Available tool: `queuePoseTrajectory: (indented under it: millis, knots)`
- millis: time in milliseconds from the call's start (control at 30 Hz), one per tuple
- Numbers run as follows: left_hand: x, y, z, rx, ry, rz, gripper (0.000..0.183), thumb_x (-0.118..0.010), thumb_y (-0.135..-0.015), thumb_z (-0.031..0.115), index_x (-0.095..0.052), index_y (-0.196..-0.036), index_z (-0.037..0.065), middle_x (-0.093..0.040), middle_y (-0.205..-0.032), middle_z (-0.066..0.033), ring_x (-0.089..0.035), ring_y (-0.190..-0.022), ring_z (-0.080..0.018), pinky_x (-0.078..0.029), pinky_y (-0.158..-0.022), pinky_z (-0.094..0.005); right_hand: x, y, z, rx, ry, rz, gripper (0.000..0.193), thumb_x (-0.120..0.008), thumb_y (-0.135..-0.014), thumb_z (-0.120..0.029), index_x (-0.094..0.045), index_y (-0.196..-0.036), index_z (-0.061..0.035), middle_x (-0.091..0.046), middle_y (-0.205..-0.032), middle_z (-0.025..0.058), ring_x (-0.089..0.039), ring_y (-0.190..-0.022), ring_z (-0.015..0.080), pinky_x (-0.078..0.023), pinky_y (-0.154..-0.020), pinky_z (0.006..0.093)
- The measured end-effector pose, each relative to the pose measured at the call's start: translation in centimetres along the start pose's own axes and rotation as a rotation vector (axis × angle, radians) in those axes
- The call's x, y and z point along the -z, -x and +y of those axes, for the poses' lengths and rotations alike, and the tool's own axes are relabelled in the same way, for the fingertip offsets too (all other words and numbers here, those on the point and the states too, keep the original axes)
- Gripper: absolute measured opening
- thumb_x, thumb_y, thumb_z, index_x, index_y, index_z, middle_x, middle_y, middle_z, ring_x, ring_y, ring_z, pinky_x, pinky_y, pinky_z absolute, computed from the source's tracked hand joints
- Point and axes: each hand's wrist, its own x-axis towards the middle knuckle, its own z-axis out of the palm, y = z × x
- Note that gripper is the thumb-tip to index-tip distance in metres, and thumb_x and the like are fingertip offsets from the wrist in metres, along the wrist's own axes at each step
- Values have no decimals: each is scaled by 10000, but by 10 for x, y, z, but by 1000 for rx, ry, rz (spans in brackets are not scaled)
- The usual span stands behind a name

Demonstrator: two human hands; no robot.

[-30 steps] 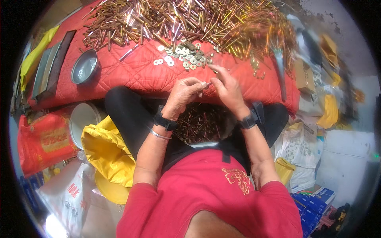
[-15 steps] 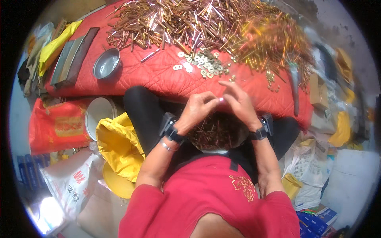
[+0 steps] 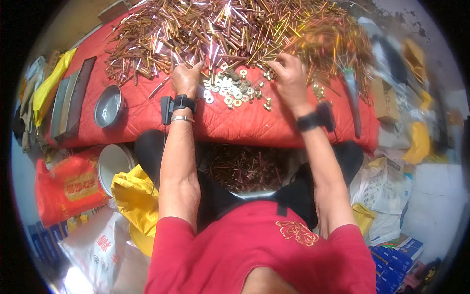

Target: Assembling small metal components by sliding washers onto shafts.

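My left hand [image 3: 185,79] reaches to the near edge of a large pile of slim coppery metal rods [image 3: 220,32]. Its thumb stands apart from the other fingers, whose tips are partly lost among the rods. To its right lie loose flat washers [image 3: 229,91], silvery and brass-toned. My right hand [image 3: 290,81] is bent over some small nuts [image 3: 268,104] right of the washers. Its fingers are curled together at the tips, and whatever they pinch is too small to make out. Between my legs a container holds more rods [image 3: 247,166].
On the red quilted cover [image 3: 147,117] stand a grey metal bowl [image 3: 108,106] and a long trough-like metal piece [image 3: 73,98] at left. A long tapered tool [image 3: 352,100] lies at right, near a cardboard box [image 3: 385,99]. Sacks [image 3: 73,186] and a white bucket [image 3: 113,164] crowd the left side.
Both hands were close together above the container, with a small shiny thing between them. They have moved apart and forward, the left to the rods, the right to the nuts.
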Motion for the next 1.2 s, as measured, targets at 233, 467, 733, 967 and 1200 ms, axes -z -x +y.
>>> queuePoseTrajectory:
  millis: [233, 467, 733, 967, 1200]
  knots:
    - [3, 23, -15, -84, 876, 12, 214, -654, -841, 200, -663, -849, -14, -662, -717, -77, -602, -602, -146, -470, -559, -310, -21, -13, 26, 133, 86, -38, 101, -590, -755, -103, -646, -830, -143, -633, -1132, 11, -562, -1018, 212, -422, -833, 372]
    - [26, 104, 17, -216, 840, -169, 132, -559, -875, 66, -634, -966, 7, -655, -799, -77, -606, -741, -172, -477, -685, -308, 22, 3, 3, 105, -201, 9, 261, -602, -753, 8, -641, -998, -70, -663, -997, 83, -633, -899, 249, -469, -806, 366]
    - [14, 149, 17, -671, 296, -9, 118, -583, -845, 54, -627, -955, 48, -648, -842, -130, -621, -750, -257, -488, -679, -351, 55, 49, -28, -141, -235, -158, 460, -539, -803, 51, -499, -1243, -78, -648, -908, 117, -637, -854, 280, -493, -728, 369]
    - [13, 135, 5, -67, 831, -305, 205, -539, -874, 34, -608, -1058, -25, -669, -820, -165, -663, -716, -252, -511, -642, -349, 47, 34, -34, -577, -670, -144, 290, -662, -831, -135, -563, -1086, -39, -648, -831, 147, -651, -707, 249, -506, -640, 336]
    - [4, 133, -5, -507, 477, -179, 233, -551, -900, 89, -616, -1116, 30, -680, -948, -156, -669, -865, -219, -504, -764, -312, 22, 42, -77, -107, -455, -338, 207, -658, -816, -184, -621, -999, -96, -629, -915, 102, -626, -834, 311, -509, -684, 400]
